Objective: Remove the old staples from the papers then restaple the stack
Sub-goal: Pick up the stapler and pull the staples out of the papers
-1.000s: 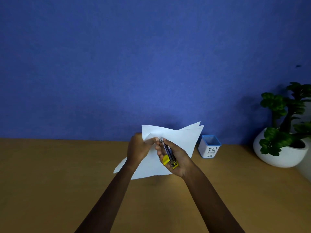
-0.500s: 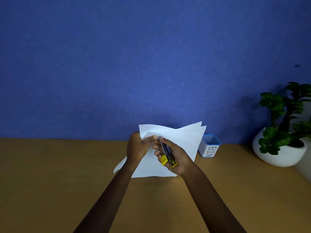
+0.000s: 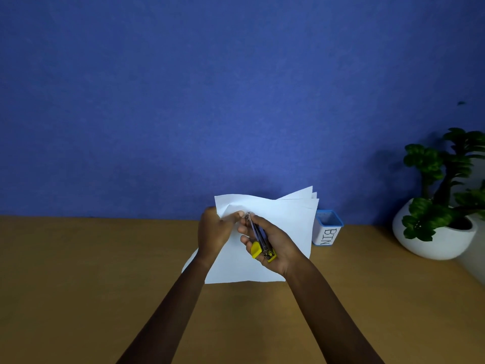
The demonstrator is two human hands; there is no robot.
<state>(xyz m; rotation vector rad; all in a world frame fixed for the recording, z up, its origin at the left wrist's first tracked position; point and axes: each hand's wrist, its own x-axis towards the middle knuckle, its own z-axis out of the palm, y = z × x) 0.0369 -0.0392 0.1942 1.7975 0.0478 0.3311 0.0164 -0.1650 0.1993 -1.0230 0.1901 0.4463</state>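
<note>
Two hands work at one corner of the white papers (image 3: 283, 232), which are held up off the wooden table (image 3: 78, 285) in front of the blue wall (image 3: 183, 101). In the head view, compared with a second ago, the stack sits slightly higher and its fanned far corner has swung a little toward the wall, while the tool tip remains at the same corner. That suggests the old staple is still being pried and has not come free; the staple itself is too small to make out.

The left hand (image 3: 214, 232) is closed, pinching the near top corner of the sheets between thumb and fingers. The right hand (image 3: 273, 245) is wrapped around a slim metal stapler (image 3: 258, 239) with yellow plastic ends, its steel nose pressed to the pinched corner.

Paper here is thin and limp, buckling into soft folds near the grip, with several sheet edges splayed at the upper right. A small white square cup (image 3: 326, 229) with a blue rim, lettered BIN, stands just behind the stack. A glossy rounded white pot (image 3: 430, 240) holds a leafy green plant (image 3: 446, 174) at far right.
</note>
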